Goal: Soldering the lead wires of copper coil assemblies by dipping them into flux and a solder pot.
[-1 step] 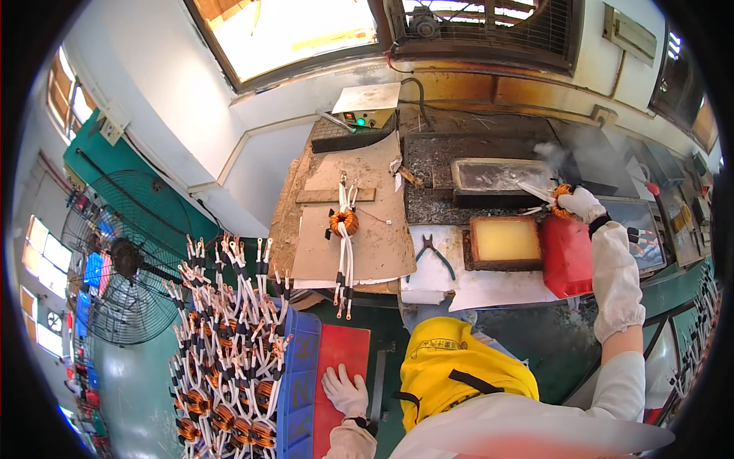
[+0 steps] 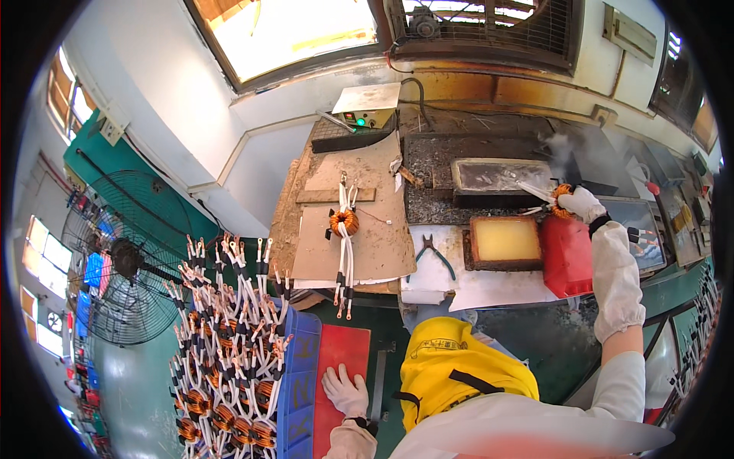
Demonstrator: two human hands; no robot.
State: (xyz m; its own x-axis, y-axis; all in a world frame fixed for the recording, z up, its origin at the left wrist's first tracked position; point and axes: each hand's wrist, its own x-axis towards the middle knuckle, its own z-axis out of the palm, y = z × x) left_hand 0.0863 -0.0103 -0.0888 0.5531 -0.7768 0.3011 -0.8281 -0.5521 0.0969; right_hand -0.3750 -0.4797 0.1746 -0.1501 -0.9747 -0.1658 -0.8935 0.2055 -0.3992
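Observation:
My white-gloved right hand point(image 2: 582, 203) is closed on a copper-wound ring coil point(image 2: 563, 200) at the right of the bench. The coil's white leads point(image 2: 535, 189) slant left, and the upper ones reach into a rectangular metal pot point(image 2: 501, 177) with a shiny grey surface. Smoke point(image 2: 556, 149) hangs beside the pot. My gloved left hand point(image 2: 346, 391) lies with fingers spread on a red board point(image 2: 336, 344), low and left of the bench, and holds nothing. Another ring coil point(image 2: 344, 222) with white leads rests on cardboard at the bench's left.
A blue crate point(image 2: 300, 382) packed with several coils point(image 2: 229, 336) stands at lower left. Dark-handled pliers point(image 2: 436, 256), a tray with a yellowish block point(image 2: 505, 239) and a red container point(image 2: 567, 256) sit at the bench front. A box with a green light point(image 2: 367, 105) stands behind; a large fan point(image 2: 126, 256) is left.

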